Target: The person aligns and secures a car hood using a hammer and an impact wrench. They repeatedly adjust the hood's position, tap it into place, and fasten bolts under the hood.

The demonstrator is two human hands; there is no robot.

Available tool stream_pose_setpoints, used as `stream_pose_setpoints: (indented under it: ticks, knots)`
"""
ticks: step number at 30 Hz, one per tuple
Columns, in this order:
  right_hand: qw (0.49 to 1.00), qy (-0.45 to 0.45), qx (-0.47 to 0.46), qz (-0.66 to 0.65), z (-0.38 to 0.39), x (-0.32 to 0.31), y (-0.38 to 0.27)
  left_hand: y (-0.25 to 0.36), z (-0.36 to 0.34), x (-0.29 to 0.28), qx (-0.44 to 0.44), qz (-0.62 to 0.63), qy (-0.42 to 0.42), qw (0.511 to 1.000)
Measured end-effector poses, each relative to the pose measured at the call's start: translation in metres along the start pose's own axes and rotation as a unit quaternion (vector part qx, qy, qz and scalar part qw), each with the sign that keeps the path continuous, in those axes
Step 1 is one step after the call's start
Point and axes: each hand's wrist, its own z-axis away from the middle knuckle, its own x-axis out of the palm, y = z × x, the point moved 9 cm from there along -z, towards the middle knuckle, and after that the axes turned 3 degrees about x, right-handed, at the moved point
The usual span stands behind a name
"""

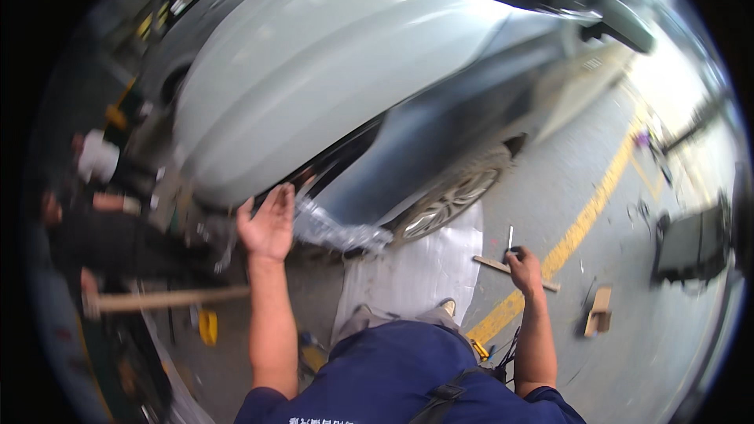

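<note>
My left hand (269,226) is raised in front of the car's front corner, palm showing and fingers apart, with nothing in it. Right beside it, crumpled clear plastic film (338,228) hangs at the lower edge of the dark grey fender (416,141). Out to the right, my right hand (525,268) is closed around a slim tool with a thin silver shaft (510,235); its exact kind is too small to make out. The car's pale hood (322,71) lies beyond my hands. The front wheel (452,204) is between them, farther off.
A white sheet (408,279) covers floor by my feet. A wooden strip (495,265) lies near my right hand. Farther right are an open cardboard box (599,312) and a black case (691,243). At left, other people (110,235) are close, with a wooden bar (173,298).
</note>
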Motion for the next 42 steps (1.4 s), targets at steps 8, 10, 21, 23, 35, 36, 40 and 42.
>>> stream_pose_setpoints:
  ticks: [8, 10, 21, 23, 35, 36, 40, 42]
  knots:
    - [0.924, 0.096, -0.369, 0.019, 0.036, 0.080, -0.300, 0.092, 0.165, -0.187, 0.129, 0.054, 0.261, 0.955]
    - [0.870, 0.167, -0.462, 0.038, 0.065, 0.097, -0.383, 0.124, 0.213, -0.264, 0.157, 0.117, 0.325, 0.925]
    - [0.765, 0.365, -0.495, 0.192, 0.075, 0.262, -0.549, 0.234, 0.308, -0.400, 0.157, 0.172, 0.406, 0.884]
    - [0.778, 0.350, -0.499, 0.154, 0.069, 0.263, -0.546, 0.261, 0.291, -0.395, 0.154, 0.170, 0.381, 0.896]
    - [0.751, 0.372, -0.508, 0.200, 0.066, 0.265, -0.542, 0.386, 0.075, -0.317, 0.061, 0.037, 0.182, 0.981]
    - [0.753, 0.378, -0.501, 0.199, 0.066, 0.263, -0.542, 0.398, 0.048, -0.304, 0.050, 0.010, 0.159, 0.986]
    - [0.736, 0.436, -0.458, 0.241, 0.074, 0.259, -0.536, 0.439, -0.045, -0.270, -0.007, -0.075, 0.127, 0.989]
    - [0.761, 0.468, -0.382, 0.236, 0.073, 0.257, -0.526, 0.462, -0.082, -0.261, -0.033, -0.102, 0.124, 0.986]
